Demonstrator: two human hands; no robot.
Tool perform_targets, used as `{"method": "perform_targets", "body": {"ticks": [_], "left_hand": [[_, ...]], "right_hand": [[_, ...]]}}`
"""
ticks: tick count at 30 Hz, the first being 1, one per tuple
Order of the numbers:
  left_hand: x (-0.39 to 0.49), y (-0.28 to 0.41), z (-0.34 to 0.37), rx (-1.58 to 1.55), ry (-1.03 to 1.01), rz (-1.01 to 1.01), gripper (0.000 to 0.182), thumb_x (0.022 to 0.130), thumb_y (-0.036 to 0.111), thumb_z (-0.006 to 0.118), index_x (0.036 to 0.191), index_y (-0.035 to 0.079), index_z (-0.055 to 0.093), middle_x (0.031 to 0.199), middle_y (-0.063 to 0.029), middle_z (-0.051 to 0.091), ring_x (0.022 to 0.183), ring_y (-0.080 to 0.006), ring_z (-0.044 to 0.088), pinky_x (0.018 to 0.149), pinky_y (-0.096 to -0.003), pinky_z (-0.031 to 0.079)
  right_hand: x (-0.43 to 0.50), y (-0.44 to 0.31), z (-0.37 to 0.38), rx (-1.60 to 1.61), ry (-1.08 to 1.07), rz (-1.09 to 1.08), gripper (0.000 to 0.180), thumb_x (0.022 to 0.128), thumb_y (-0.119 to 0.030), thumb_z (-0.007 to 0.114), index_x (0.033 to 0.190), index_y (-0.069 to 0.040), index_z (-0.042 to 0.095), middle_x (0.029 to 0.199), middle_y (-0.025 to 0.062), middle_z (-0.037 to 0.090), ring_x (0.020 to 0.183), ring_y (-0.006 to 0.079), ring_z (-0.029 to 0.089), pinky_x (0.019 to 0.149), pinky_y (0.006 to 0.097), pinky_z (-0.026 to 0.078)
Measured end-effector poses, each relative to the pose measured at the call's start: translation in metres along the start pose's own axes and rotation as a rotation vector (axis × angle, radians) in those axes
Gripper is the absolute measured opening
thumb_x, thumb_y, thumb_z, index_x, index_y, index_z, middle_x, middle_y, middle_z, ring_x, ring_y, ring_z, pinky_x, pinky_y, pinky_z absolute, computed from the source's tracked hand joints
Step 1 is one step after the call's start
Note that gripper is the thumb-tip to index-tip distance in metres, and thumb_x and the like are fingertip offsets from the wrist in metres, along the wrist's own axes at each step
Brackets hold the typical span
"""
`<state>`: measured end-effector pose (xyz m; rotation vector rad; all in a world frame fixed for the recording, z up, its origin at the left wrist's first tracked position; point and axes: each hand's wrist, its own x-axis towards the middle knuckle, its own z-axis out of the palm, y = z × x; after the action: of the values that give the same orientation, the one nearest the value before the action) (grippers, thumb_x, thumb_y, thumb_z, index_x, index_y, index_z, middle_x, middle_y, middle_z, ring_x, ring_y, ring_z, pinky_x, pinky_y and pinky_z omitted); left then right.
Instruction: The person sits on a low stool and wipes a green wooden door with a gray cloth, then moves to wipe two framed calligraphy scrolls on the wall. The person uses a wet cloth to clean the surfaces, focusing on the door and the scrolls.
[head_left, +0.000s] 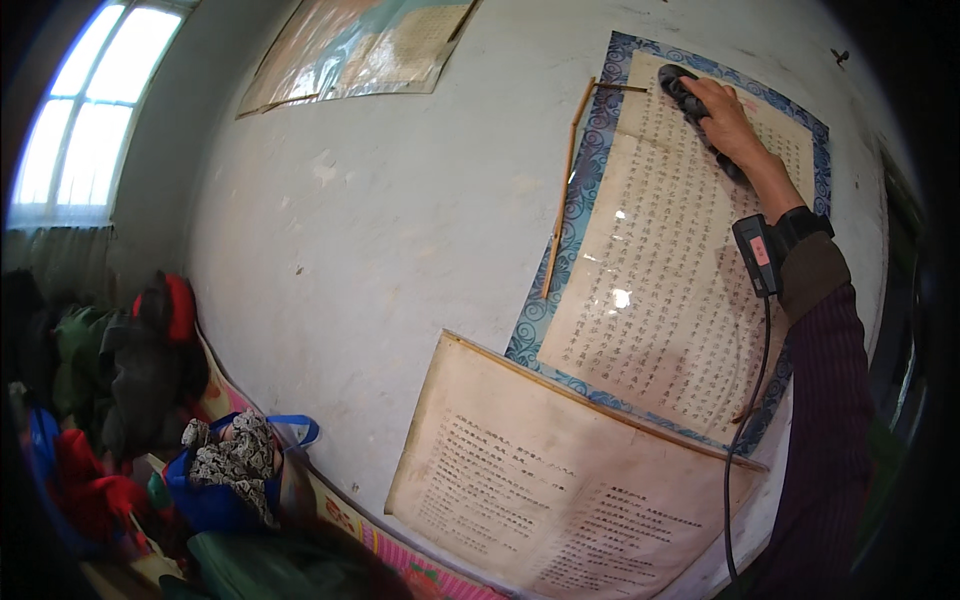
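Note:
My right hand (724, 120) presses a dark, bunched cloth (694, 105) against the upper part of a wall poster (667, 247). The poster bears columns of writing and has a blue patterned border. A dark device with a cable is strapped at my right wrist, above a purple sleeve. Below, a second sheet with writing (555, 450) hangs on the wall, a thin wooden strip along its top edge. A narrow wooden strip (566, 195) lies along the poster's left border. My left hand is out of view.
Another glossy poster (360, 52) hangs at the upper left of the white wall (360, 210). A blue bag (202, 502) with patterned fabric, red cloth (97, 480) and dark clothes (150, 375) lie at the lower left. A bright window (90, 112) stands beyond them.

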<state>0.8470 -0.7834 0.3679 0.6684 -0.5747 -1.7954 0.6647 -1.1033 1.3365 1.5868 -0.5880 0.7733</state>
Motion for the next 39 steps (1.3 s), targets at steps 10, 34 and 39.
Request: {"method": "perform_targets", "body": {"ticks": [10,34,39], "left_hand": [[-0.001,0.013,0.014,-0.017,0.068,-0.089,0.016,0.092,0.012,0.053,0.105,0.004,0.056,0.083,-0.0091,0.064,0.069,-0.0205,0.062,0.059,-0.0302,0.052],[0.002,0.009,0.006,-0.003,0.091,-0.039,0.017,0.091,0.011,0.050,0.107,0.004,0.055,0.086,-0.0109,0.062,0.071,-0.0221,0.062,0.059,-0.0318,0.052],[0.002,0.013,0.003,0.015,0.083,-0.045,0.017,0.091,0.010,0.049,0.107,0.005,0.055,0.086,-0.0111,0.062,0.071,-0.0224,0.061,0.059,-0.0319,0.052]], "right_hand": [[0.048,0.018,0.022,-0.130,0.305,0.358,0.050,0.088,-0.008,0.058,0.134,-0.012,0.038,0.124,0.0199,0.043,0.110,0.0426,0.048,0.089,0.0536,0.051],[0.048,0.044,0.013,-0.428,0.118,0.139,0.045,0.087,-0.012,0.058,0.129,-0.025,0.049,0.140,0.0076,0.039,0.129,0.0327,0.032,0.104,0.0451,0.035],[0.010,0.077,-0.030,-0.329,0.048,0.192,0.054,0.083,0.011,0.051,0.126,-0.020,0.053,0.141,0.0065,0.037,0.129,0.0321,0.032,0.102,0.0441,0.040]]}}
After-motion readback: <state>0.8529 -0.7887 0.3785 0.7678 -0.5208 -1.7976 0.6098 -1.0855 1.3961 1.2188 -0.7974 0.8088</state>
